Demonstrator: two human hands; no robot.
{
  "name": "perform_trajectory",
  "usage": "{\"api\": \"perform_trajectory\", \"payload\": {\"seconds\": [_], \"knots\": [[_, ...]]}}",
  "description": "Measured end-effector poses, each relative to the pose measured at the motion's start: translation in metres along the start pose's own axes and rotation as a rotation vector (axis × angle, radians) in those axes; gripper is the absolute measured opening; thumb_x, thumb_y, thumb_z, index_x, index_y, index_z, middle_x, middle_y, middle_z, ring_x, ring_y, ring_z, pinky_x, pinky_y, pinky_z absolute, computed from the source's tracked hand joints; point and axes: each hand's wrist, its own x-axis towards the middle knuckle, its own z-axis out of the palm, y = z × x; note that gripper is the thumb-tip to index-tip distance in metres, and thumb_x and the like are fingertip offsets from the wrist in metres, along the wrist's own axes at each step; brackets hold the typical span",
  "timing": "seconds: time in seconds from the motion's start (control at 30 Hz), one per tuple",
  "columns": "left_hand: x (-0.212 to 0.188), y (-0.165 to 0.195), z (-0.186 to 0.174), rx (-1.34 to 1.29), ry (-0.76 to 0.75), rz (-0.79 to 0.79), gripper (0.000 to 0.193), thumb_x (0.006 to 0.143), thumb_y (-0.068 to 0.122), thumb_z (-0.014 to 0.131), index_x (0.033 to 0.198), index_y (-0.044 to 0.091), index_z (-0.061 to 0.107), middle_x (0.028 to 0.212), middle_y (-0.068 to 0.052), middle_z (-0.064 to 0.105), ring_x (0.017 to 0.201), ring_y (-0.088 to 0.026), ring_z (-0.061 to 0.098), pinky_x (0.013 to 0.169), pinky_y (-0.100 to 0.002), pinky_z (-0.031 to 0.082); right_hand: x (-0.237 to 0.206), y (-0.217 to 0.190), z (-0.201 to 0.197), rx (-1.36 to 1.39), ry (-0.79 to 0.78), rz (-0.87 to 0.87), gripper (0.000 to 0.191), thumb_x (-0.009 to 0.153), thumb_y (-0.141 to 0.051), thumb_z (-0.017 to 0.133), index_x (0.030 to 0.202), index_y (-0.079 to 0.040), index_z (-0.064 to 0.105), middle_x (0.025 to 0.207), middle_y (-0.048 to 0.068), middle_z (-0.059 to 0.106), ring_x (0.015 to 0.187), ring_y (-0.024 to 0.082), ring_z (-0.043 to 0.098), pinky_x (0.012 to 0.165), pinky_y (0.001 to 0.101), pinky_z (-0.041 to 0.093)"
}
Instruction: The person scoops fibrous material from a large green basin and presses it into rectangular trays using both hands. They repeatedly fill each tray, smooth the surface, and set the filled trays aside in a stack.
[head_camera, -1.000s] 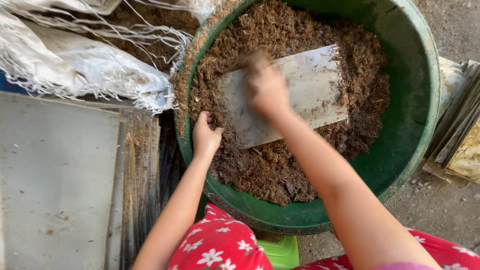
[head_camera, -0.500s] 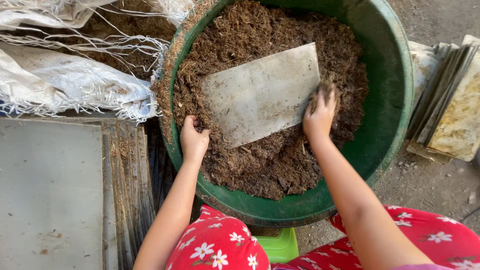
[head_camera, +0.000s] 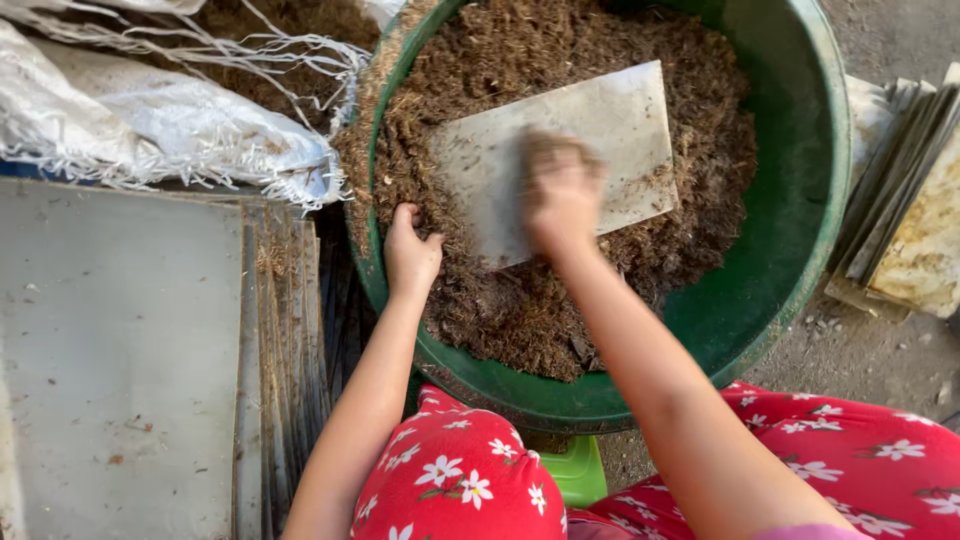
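A: Comparing with a moment ago, we see our right hand (head_camera: 562, 195) has left the far edge of the flat grey rectangular sheet (head_camera: 560, 155); it's now blurred on its middle, grip unclear.

B: Our left hand (head_camera: 410, 255) stays curled, gripping the sheet's near corner, inside the round green plastic basin (head_camera: 800, 230) of brown fibrous compost (head_camera: 520, 310).

From my remote seat I see soft, even daylight with no harsh sun patches and only faint shadows under the arms. My right hand (head_camera: 562, 190) is smeared by motion blur over the pale grey flat rectangular sheet (head_camera: 560, 160), while my left hand (head_camera: 410, 250) stays sharp. The white woven plastic sack (head_camera: 150, 125) is bright but not blown out. The round green plastic tub (head_camera: 790, 200) carries a mild sheen, and its rim bows slightly at the frame edges.
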Motion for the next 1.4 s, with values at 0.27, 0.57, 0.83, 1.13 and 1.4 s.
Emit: {"api": "perform_trajectory", "payload": {"seconds": [0.27,0.57,0.83,1.13,1.4], "knots": [[0.001,-0.006,0.009,-0.075,0.064,0.074,0.052,0.083,0.007,0.078,0.129,0.004,0.056,0.129,-0.02,0.066,0.12,-0.037,0.064,0.098,-0.044,0.052,-0.046,0.2,-0.034,0.151,-0.116,0.589,0.076,0.104,-0.045,0.052,0.166,-0.029,0.012,0.172,0.015,0.01,0.136,0.047,0.044,0.106,0.0522,0.047],[-0.002,-0.007,0.009,-0.059,0.072,0.145,0.051,0.084,0.005,0.077,0.129,0.004,0.054,0.133,-0.02,0.063,0.126,-0.037,0.06,0.103,-0.044,0.049,-0.165,0.199,0.086,-0.137,-0.735,0.458,0.073,0.099,-0.056,0.054,0.157,-0.011,0.045,0.164,0.022,0.044,0.151,0.041,0.043,0.123,0.0558,0.038],[-0.008,0.001,0.002,-0.041,0.028,0.097,0.049,0.088,0.005,0.074,0.131,0.004,0.052,0.137,-0.02,0.059,0.13,-0.036,0.057,0.105,-0.044,0.048,-0.188,0.156,0.109,0.195,-0.453,0.586,0.128,0.078,-0.082,0.061,0.161,0.003,0.014,0.163,0.029,0.024,0.152,0.042,0.024,0.124,0.0498,0.018],[-0.007,-0.002,0.003,-0.025,0.046,0.107,0.051,0.086,0.006,0.076,0.131,0.005,0.053,0.136,-0.019,0.061,0.128,-0.036,0.059,0.104,-0.044,0.049,-0.206,0.137,0.12,0.087,-0.516,0.535,0.117,0.079,-0.085,0.059,0.149,0.008,0.044,0.152,0.029,0.048,0.141,0.042,0.047,0.117,0.0475,0.04],[-0.004,-0.012,0.008,-0.033,0.08,0.165,0.052,0.084,0.007,0.079,0.129,0.004,0.053,0.135,-0.021,0.062,0.128,-0.038,0.059,0.104,-0.045,0.049,-0.22,0.115,0.131,0.56,-0.605,0.597,0.102,0.073,-0.057,0.082,0.145,0.006,0.048,0.139,0.024,0.06,0.125,0.033,0.06,0.108,0.0404,0.047]]}}
